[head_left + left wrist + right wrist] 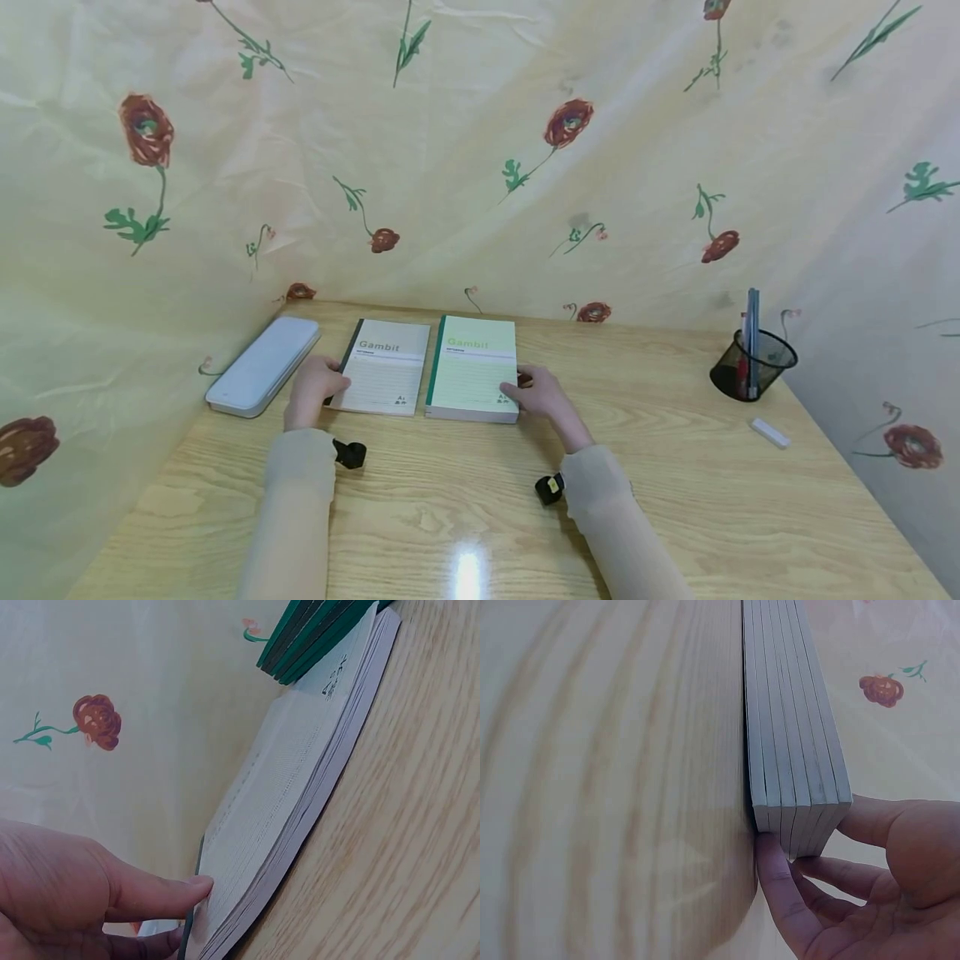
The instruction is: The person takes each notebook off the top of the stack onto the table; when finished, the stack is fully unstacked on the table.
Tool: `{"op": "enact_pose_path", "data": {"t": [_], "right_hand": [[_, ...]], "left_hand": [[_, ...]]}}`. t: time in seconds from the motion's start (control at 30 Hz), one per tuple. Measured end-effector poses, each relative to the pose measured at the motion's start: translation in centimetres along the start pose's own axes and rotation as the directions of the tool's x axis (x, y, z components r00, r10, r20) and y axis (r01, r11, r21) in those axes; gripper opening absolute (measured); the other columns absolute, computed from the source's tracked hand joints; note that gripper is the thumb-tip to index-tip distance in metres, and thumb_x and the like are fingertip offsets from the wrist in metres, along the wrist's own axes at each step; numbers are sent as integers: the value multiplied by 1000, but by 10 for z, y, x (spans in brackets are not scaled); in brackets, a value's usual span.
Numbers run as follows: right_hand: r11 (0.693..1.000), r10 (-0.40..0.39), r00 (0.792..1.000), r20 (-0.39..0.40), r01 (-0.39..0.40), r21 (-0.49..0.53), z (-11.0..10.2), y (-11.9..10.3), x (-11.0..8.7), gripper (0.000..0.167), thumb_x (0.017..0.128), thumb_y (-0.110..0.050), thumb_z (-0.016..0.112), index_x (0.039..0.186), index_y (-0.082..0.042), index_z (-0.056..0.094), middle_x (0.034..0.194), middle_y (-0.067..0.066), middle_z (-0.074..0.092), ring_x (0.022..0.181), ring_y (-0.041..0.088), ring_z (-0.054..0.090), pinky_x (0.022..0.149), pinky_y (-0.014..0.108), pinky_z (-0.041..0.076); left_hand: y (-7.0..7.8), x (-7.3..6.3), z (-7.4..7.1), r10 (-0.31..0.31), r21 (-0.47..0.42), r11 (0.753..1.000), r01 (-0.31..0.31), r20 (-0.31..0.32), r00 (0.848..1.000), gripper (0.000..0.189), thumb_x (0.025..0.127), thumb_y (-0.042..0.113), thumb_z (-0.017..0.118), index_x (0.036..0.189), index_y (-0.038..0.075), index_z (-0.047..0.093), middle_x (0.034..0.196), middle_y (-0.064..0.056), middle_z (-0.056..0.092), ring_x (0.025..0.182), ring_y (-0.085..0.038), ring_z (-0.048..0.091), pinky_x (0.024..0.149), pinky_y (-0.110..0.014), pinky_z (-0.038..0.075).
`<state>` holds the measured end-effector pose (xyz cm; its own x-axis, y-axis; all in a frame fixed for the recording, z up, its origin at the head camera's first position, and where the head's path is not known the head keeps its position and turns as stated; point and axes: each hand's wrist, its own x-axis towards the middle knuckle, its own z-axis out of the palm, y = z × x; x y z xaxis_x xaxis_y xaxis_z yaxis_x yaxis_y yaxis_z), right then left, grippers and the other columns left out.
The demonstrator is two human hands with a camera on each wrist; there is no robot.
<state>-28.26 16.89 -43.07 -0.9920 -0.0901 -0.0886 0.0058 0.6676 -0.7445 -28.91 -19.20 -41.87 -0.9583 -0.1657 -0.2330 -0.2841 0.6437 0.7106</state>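
Two piles of "Gambit" notebooks lie side by side on the wooden table. My left hand [307, 390] pinches the dark-spined notebook [382, 367] at its left edge, thumb on the cover and fingers at the spine. In the left wrist view, that notebook [277, 787] has a dark shadow under its front edge near the thumb. My right hand [546, 393] grips the green-spined notebook stack [472, 362] near its front right corner. Several layers of this stack [791, 712] show in the right wrist view, between the thumb above and a fingertip at the bottom edge.
A pale blue-white case [266, 362] lies left of my left hand. At the right stand a black mesh pen holder [772, 354] with pens and, in front of it, a small white bar [769, 433]. A flowered cloth [465, 183] hangs behind the table.
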Motion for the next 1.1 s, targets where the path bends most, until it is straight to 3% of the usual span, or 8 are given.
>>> {"op": "enact_pose_path", "data": {"t": [0.33, 0.53, 0.63, 0.8, 0.97, 1.1], "right_hand": [[1000, 10, 1000, 6, -10, 10, 0, 0, 0, 51, 96, -21, 67, 136, 8, 54, 117, 21, 62, 103, 30, 60, 80, 36, 55], [1000, 12, 1000, 13, -12, 10, 0, 0, 1, 51, 96, -21, 67, 136, 8, 54, 116, 21, 62, 101, 30, 60, 78, 35, 54], [1000, 13, 1000, 16, -13, 7, 1, 0, 2, 54, 97, -22, 66, 139, 8, 51, 119, 21, 61, 104, 31, 60, 80, 36, 55], [1000, 2, 1000, 18, -2, -7, 1, 0, 3, 59, 97, -23, 66, 142, 9, 46, 123, 24, 59, 110, 34, 59, 85, 40, 54], [1000, 7, 1000, 14, -7, -8, -1, 0, 3, 57, 97, -23, 66, 141, 9, 47, 123, 24, 60, 110, 34, 58, 87, 41, 53], [1000, 15, 1000, 12, -15, 17, -2, 2, 3, 52, 96, -22, 66, 137, 8, 53, 120, 22, 61, 108, 33, 59, 86, 41, 53]], "left_hand": [[-1, 0, 1, -3, 10, 1000, 3, -11, 1000, 46, 92, 9, 62, 132, -13, 51, 134, -32, 52, 122, -45, 49, 102, -55, 40], [-1, 1, -2, -10, 8, 1000, 9, 13, 1000, 50, 94, 13, 60, 136, -11, 48, 138, -32, 48, 125, -46, 47, 102, -57, 40], [3, 1, -2, 43, -5, 999, -43, -22, 999, 48, 96, 13, 59, 136, -11, 48, 136, -33, 50, 122, -46, 50, 100, -55, 42], [18, 1, 0, 167, -52, 984, -172, -84, 982, 42, 99, 15, 58, 134, -9, 53, 129, -32, 54, 114, -43, 55, 93, -51, 47], [36, 0, 12, 261, -137, 954, -265, -48, 964, 38, 100, 14, 58, 131, -7, 56, 127, -28, 57, 113, -40, 56, 93, -48, 47], [48, -2, 28, 295, -181, 940, -288, 13, 956, 35, 101, 14, 58, 128, -7, 58, 120, -25, 59, 105, -36, 61, 88, -42, 53]]}}
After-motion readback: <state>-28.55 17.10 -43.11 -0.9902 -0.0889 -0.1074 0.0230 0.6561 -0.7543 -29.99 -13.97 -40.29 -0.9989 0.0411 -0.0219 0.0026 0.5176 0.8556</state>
